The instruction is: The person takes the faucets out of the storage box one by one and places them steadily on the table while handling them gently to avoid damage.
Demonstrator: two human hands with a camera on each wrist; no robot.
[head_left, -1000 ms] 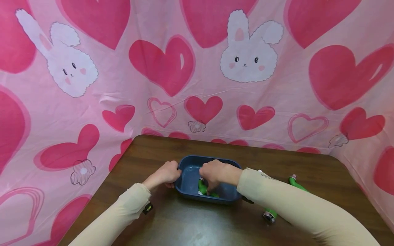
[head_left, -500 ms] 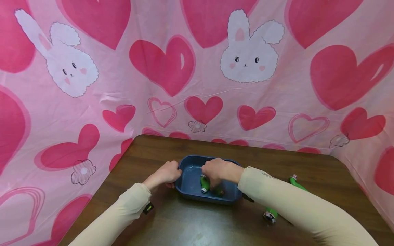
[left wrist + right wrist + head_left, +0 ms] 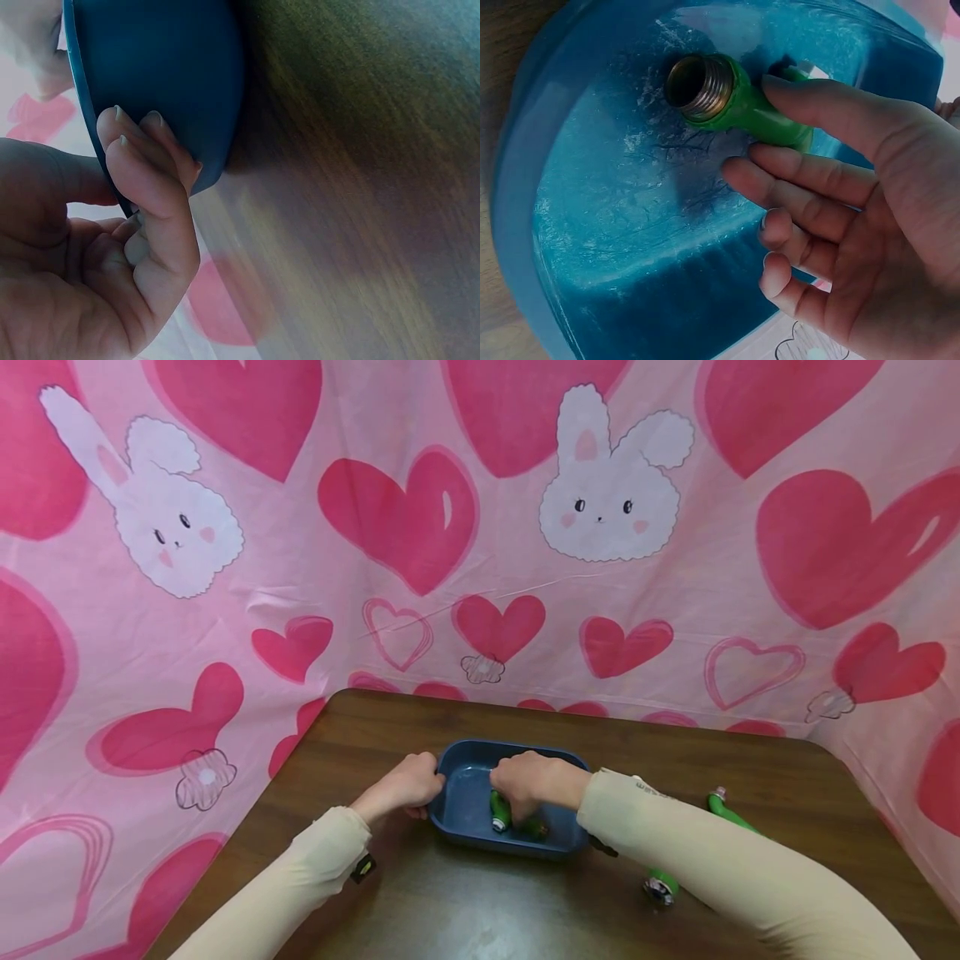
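Observation:
In the head view my left hand (image 3: 411,783) grips the left end of a blue basin (image 3: 463,787). The left wrist view shows the thumb over the rim and curled fingers against the outer wall. My right hand (image 3: 528,779) reaches down into the basin. Its thumb and index finger pinch a green pipe fitting (image 3: 769,120) whose threaded, brass-coloured mouth points away from the palm; the other fingers are loosely bent. A second green fitting (image 3: 500,811) with a pale end lies in the basin to the left of that hand, partly covered by it.
A dark wooden table (image 3: 390,893) carries the basin. To the right, two more green pieces show: a bent one (image 3: 726,810) and one with a shiny metal end (image 3: 662,887), both partly behind the right sleeve. A pink heart-patterned cloth (image 3: 510,568) hangs behind.
Inside the basin, the pale-ended fitting has shifted slightly right and the pinched fitting has turned, showing its mouth. The right hand has moved only a little; the left hand keeps its place.

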